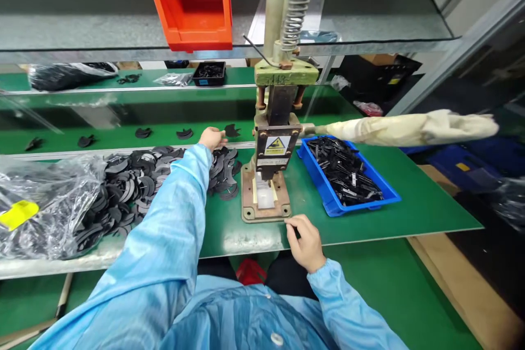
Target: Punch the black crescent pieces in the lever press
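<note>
My left hand (pixel 212 138) stretches across to the green strip behind the pile, its fingertips at the edge of a curved black plastic part (pixel 232 130) and seemingly pinching it. Below that hand spreads a heap of black crescent-shaped parts (pixel 123 191). My right hand (pixel 305 241) is by the front right corner of the press base, thumb and index finger brought together; whatever lies between them is too small to make out. The hand press (pixel 278 147) stands between my hands, with a pale block (pixel 266 196) on its base.
A blue tray (pixel 326 205) of slim black parts sits right of the press, under its cloth-wrapped lever (pixel 410 128). Clear plastic bagging (pixel 45 202) covers the heap's left side. Several black parts line the back strip. An orange bin (pixel 199 38) hangs over the shelf (pixel 82 16).
</note>
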### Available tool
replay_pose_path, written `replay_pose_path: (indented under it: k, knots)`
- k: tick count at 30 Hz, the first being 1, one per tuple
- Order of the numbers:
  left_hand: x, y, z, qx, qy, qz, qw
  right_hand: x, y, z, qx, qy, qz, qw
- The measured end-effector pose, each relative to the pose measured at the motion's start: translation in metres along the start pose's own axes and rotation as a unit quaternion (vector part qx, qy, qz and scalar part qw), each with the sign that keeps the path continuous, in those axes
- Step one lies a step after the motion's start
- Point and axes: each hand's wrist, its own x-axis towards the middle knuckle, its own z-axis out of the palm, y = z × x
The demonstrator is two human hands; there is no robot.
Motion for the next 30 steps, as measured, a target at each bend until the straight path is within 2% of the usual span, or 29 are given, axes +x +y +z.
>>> replay_pose_path:
  k: [3, 6, 7, 9, 12, 14, 16, 20, 24, 27, 30]
  knots:
    - [0.004, -0.007, -0.012, 0.063, 0.046, 0.014, 0.997, 0.002, 0.0, 0.0, -0.004, -0.001, 0.012, 1.0]
    - [-0.024, -0.032, -0.028, 0.162, 0.054, 0.087, 0.981, 0.002, 0.001, 0.001, -0.005, -0.011, 0.019, 1.0]
    - [-0.039, -0.043, -0.032, 0.215, 0.046, 0.134, 0.966, 0.001, 0.001, 0.002, -0.005, -0.015, 0.02, 1.0]
    - [-0.075, -0.067, -0.037, 0.331, 0.011, 0.237, 0.913, 0.0, 0.002, 0.004, -0.003, -0.024, 0.019, 1.0]
    - [-0.131, -0.101, -0.036, 0.423, -0.054, 0.329, 0.843, 0.0, 0.003, 0.006, 0.001, -0.037, 0.015, 0.999]
    - [-0.159, -0.119, -0.032, 0.446, -0.086, 0.352, 0.818, 0.0, 0.004, 0.008, 0.005, -0.038, 0.015, 0.999]
    - [-0.177, -0.131, -0.03, 0.46, -0.099, 0.352, 0.809, 0.0, 0.002, 0.008, 0.007, -0.034, 0.016, 0.999]
    - [-0.193, -0.149, -0.038, 0.474, -0.098, 0.344, 0.804, -0.003, -0.007, 0.004, 0.006, -0.033, 0.016, 0.999]
    - [-0.193, -0.17, -0.057, 0.474, -0.089, 0.363, 0.797, 0.0, -0.008, -0.022, -0.033, -0.023, 0.039, 0.998]
    - [-0.192, -0.186, -0.068, 0.473, -0.078, 0.391, 0.786, 0.014, 0.007, -0.063, -0.089, 0.007, 0.083, 0.993]
    - [-0.193, -0.194, -0.072, 0.456, -0.057, 0.424, 0.781, 0.04, 0.038, -0.11, -0.162, 0.041, 0.151, 0.974]
